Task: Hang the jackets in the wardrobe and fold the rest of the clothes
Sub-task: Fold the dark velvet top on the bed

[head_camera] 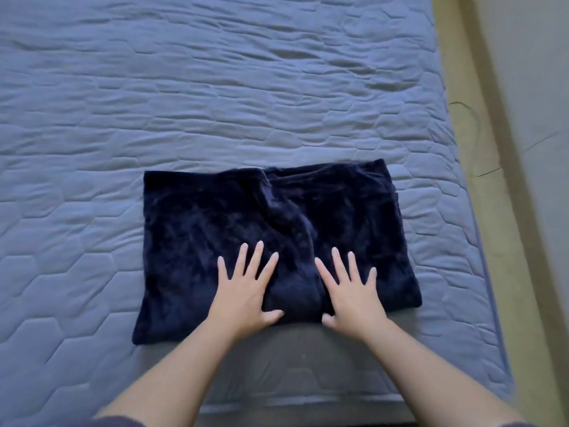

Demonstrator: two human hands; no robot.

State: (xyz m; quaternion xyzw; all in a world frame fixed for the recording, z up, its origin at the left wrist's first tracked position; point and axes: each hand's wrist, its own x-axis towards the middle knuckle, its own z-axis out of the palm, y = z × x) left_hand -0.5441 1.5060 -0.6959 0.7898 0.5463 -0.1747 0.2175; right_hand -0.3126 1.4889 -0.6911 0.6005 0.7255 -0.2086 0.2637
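Navy fleece garment (pixel 234 217) folded into rectangle on mattress (pixel 215 87); my left hand (pixel 246 288), right hand (pixel 351 291) press flat, fingers spread; no other clothes visible.

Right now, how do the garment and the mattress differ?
The garment is dark navy and plush; the mattress is paler grey-blue, quilted in hexagons. The garment is a folded rectangle; the mattress spreads far wider beneath it. Both are blue fabric, lying flat.

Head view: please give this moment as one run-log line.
item: navy fleece garment, folded, on blue quilted mattress | left hand: flat on garment, fingers spread | right hand: flat on garment, fingers spread
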